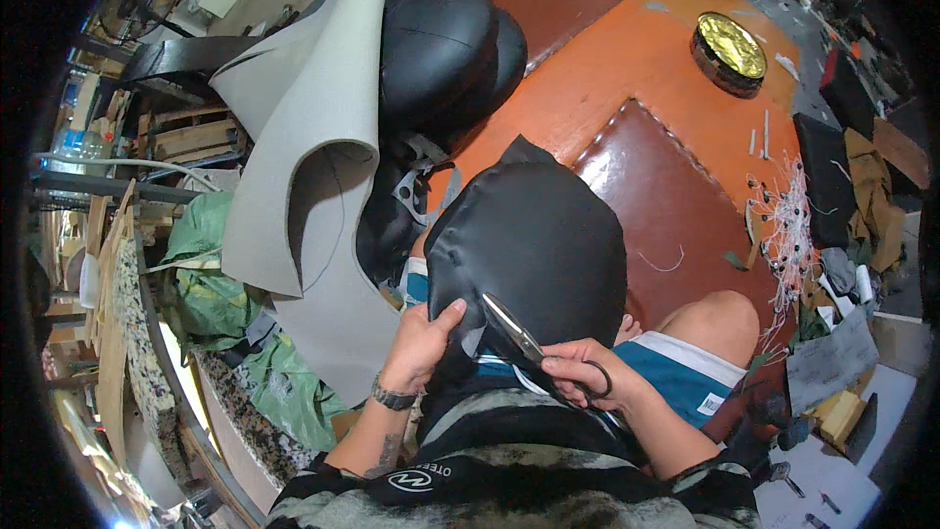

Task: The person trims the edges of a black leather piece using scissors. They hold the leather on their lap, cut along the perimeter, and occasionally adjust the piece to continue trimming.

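Observation:
A rounded black leather-like piece with a smooth, slightly puckered surface lies over my lap. My left hand pinches its near left edge between thumb and fingers. In my right hand is a pair of scissors, my fingers through the black handle. The blades look nearly closed and point up and left, over the lower edge of the black piece, close to my left thumb. My left fingertips are hidden under the material.
A curled grey sheet and stacked black cushions stand at the left. On the orange floor lie brown shiny sheets, a round tin with a gold top and a tangle of white strings. Green bags sit far left.

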`<action>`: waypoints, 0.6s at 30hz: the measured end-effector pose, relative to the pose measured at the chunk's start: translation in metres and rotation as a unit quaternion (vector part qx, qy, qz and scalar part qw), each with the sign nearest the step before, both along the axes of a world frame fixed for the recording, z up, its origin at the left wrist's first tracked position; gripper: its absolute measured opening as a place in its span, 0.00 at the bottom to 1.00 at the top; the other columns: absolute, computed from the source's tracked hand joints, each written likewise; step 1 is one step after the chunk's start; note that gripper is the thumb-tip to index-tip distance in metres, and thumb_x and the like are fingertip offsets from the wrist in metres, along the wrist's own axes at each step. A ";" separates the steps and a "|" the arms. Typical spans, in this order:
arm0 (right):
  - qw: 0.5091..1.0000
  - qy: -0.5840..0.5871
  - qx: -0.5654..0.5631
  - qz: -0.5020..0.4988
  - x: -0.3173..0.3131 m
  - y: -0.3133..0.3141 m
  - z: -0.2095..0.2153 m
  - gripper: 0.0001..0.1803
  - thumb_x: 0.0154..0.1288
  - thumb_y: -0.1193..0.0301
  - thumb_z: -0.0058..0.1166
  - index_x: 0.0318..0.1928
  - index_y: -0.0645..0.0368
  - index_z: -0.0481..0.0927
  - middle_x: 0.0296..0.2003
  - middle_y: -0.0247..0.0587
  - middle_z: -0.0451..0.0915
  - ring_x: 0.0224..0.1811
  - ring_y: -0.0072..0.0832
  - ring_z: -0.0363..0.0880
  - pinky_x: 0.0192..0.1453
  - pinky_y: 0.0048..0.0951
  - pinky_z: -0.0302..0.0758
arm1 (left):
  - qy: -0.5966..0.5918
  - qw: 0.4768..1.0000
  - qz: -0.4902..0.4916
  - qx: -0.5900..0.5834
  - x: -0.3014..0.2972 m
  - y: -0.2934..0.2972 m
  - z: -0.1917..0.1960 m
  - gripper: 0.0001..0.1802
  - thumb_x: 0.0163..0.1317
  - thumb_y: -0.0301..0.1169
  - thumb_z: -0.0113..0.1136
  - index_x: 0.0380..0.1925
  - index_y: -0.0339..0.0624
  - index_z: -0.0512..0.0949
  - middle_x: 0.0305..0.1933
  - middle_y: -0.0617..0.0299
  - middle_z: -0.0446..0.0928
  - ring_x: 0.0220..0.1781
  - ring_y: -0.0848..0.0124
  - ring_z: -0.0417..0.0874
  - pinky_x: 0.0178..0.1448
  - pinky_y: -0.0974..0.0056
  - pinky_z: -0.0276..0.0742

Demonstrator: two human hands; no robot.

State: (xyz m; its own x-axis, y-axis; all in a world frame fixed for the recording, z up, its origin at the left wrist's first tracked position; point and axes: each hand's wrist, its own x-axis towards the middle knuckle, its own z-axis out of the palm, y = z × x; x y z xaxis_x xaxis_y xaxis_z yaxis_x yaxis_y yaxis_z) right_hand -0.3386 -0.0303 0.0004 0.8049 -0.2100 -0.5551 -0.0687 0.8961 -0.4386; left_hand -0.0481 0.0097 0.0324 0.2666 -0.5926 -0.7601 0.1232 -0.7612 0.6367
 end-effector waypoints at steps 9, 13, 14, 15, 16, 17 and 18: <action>0.995 -0.052 0.078 0.018 0.005 -0.014 -0.010 0.17 0.82 0.61 0.58 0.57 0.61 0.84 0.20 0.26 0.73 0.16 0.14 0.68 0.19 0.20 0.63 | 0.125 0.989 0.074 -0.030 0.001 -0.009 0.005 0.18 0.80 0.40 0.60 0.54 0.35 0.82 0.49 0.59 0.88 0.47 0.68 0.89 0.52 0.62 0.85; 0.995 -0.033 0.091 0.012 0.007 -0.015 -0.009 0.15 0.82 0.62 0.58 0.54 0.62 0.84 0.20 0.27 0.74 0.15 0.14 0.68 0.19 0.22 0.63 | 0.135 0.989 0.052 0.015 0.009 -0.010 0.009 0.19 0.80 0.40 0.60 0.55 0.33 0.82 0.51 0.59 0.87 0.49 0.69 0.88 0.56 0.62 0.84; 0.995 -0.034 0.094 0.011 0.008 -0.015 -0.009 0.16 0.82 0.62 0.58 0.54 0.62 0.84 0.20 0.27 0.73 0.15 0.14 0.67 0.19 0.22 0.62 | 0.142 0.989 0.046 0.009 0.011 -0.010 0.010 0.19 0.80 0.40 0.60 0.55 0.33 0.82 0.51 0.59 0.87 0.49 0.69 0.88 0.56 0.62 0.84; 0.995 -0.027 0.096 0.014 0.008 -0.016 -0.009 0.16 0.82 0.62 0.57 0.54 0.63 0.84 0.20 0.27 0.73 0.15 0.15 0.67 0.19 0.23 0.62 | 0.143 0.989 0.047 0.007 0.012 -0.010 0.009 0.19 0.80 0.40 0.60 0.55 0.32 0.82 0.51 0.59 0.87 0.49 0.69 0.88 0.56 0.62 0.83; 0.995 -0.022 0.097 0.018 0.008 -0.017 -0.009 0.16 0.82 0.62 0.57 0.54 0.63 0.83 0.19 0.28 0.73 0.15 0.15 0.67 0.19 0.23 0.62 | 0.158 0.986 0.046 -0.006 0.013 -0.011 0.009 0.19 0.80 0.40 0.60 0.55 0.32 0.82 0.50 0.59 0.87 0.48 0.69 0.88 0.56 0.62 0.83; 0.995 -0.024 0.094 0.018 0.009 -0.017 -0.009 0.17 0.82 0.61 0.57 0.54 0.63 0.83 0.19 0.28 0.72 0.15 0.15 0.67 0.19 0.23 0.62 | 0.146 0.988 0.040 0.010 0.015 -0.011 0.009 0.20 0.81 0.40 0.58 0.58 0.31 0.80 0.53 0.59 0.86 0.51 0.69 0.86 0.59 0.63 0.82; 0.995 -0.029 0.090 0.020 0.009 -0.018 -0.008 0.17 0.82 0.61 0.57 0.55 0.64 0.83 0.19 0.28 0.72 0.16 0.16 0.67 0.19 0.23 0.62 | 0.149 0.988 0.030 0.014 0.016 -0.011 0.009 0.22 0.82 0.40 0.57 0.60 0.30 0.79 0.56 0.58 0.85 0.53 0.69 0.85 0.61 0.63 0.80</action>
State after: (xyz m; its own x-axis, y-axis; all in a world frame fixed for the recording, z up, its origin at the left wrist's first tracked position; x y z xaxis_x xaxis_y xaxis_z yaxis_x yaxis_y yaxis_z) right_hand -0.3296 -0.0479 -0.0079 0.8421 -0.0782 -0.5337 -0.0859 0.9574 -0.2757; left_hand -0.0326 -0.0013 0.0410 0.0636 -0.5605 -0.8257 0.3476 -0.7631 0.5448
